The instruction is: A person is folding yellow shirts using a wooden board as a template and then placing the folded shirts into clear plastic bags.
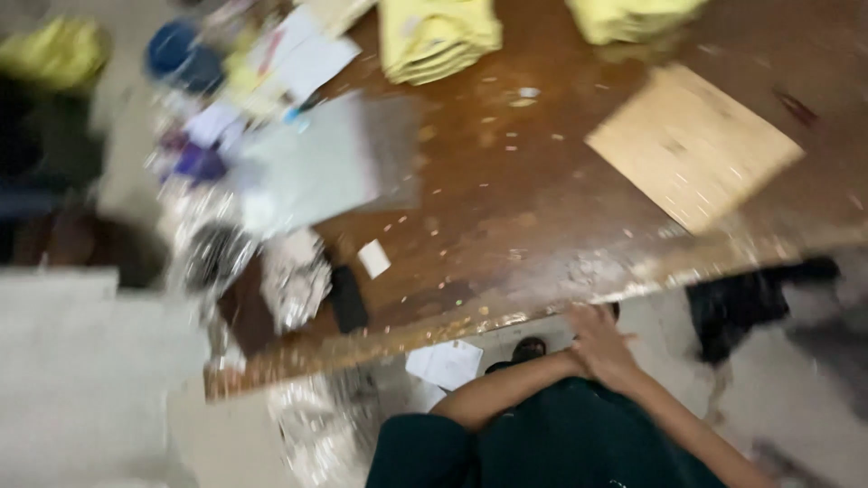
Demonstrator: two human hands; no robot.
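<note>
The whole picture is motion-blurred. My right hand [601, 348] lies just below the front edge of a brown table [506, 208], fingers apart and holding nothing. My left forearm comes in from the lower left and meets it there. My left hand is hidden under or behind the right one. Both rest over my dark green garment [561, 443]. Nearest on the table are a small white card [373, 258], a flat black object [348, 298] and crumpled silver foil [294, 276].
Two stacks of folded yellow cloth [434, 36] [633, 16] sit at the far edge. A tan board [692, 145] lies at the right, a grey sheet [316, 163] and white papers [307, 59] at the left. White paper [445, 363] and a sandalled foot [527, 348] are on the floor.
</note>
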